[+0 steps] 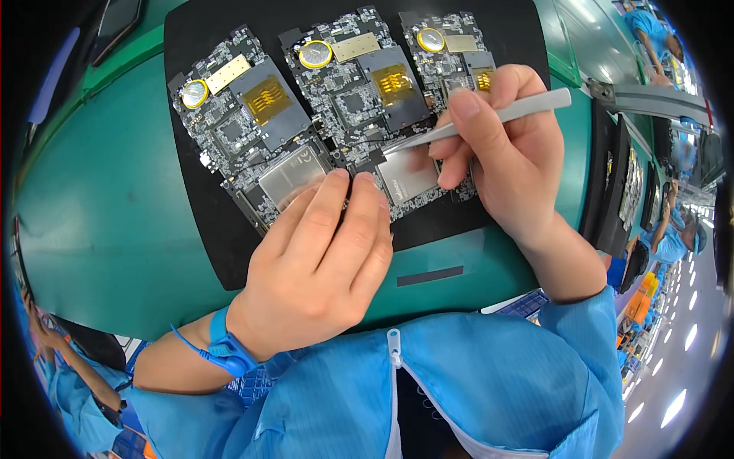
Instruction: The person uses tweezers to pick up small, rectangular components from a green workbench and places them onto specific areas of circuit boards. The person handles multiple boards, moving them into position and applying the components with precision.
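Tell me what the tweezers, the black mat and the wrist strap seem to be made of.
Tweezers: probably metal, satin grey, judging by the soft sheen along their length.
Black mat: perhaps rubber or foam, matte; its dark surface barely reflects light.
Wrist strap: blue band, plastic or fabric; the look leaves it open.

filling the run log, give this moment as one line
left hand: fingers at middle circuit board of three | right hand: holds tweezers over same board | beneath: black mat

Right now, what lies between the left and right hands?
In the head view, the silver plate of the middle board lies between the left hand and right hand, the tweezers slanting by its upper edge.
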Available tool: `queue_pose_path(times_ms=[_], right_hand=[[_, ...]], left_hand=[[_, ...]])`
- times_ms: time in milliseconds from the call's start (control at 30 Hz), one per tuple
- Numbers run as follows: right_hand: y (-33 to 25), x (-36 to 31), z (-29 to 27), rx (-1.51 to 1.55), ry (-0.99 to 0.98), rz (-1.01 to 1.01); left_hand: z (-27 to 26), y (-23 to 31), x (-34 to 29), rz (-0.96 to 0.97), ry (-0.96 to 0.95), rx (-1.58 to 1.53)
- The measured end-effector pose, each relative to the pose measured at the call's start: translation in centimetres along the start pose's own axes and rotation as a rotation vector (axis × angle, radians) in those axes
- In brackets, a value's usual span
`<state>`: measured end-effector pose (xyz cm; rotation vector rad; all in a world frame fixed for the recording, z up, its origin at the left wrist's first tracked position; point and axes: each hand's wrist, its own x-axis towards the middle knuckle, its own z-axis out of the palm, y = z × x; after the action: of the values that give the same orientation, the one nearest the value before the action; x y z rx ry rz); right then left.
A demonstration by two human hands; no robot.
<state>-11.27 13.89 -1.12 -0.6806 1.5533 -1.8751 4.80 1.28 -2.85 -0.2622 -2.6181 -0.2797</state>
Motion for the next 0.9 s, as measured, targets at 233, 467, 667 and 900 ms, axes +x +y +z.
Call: queue_pose_path(times_ms=[233, 467, 667, 900], right_hand=[[0.62, -0.13, 0.05, -0.047, -0.003, -0.063], [0.76, -0.28, 0.25, -0.072, -0.002, -0.102], [0.78, -0.43, 0.34, -0.081, 0.013, -0.117], [0.77, -0.48, 0.58, -0.126, 0.029, -0.140]], left_hand=[[0.05, -0.16, 0.09, 0.018, -0.001, -0.005], [0.07, -0.16, 0.18, 0.023, -0.003, 0.002], [-0.10, -0.05, 0.30, 0.005, -0.031, -0.008], [0.26, 0.07, 0.51, -0.075, -0.036, -0.061]])
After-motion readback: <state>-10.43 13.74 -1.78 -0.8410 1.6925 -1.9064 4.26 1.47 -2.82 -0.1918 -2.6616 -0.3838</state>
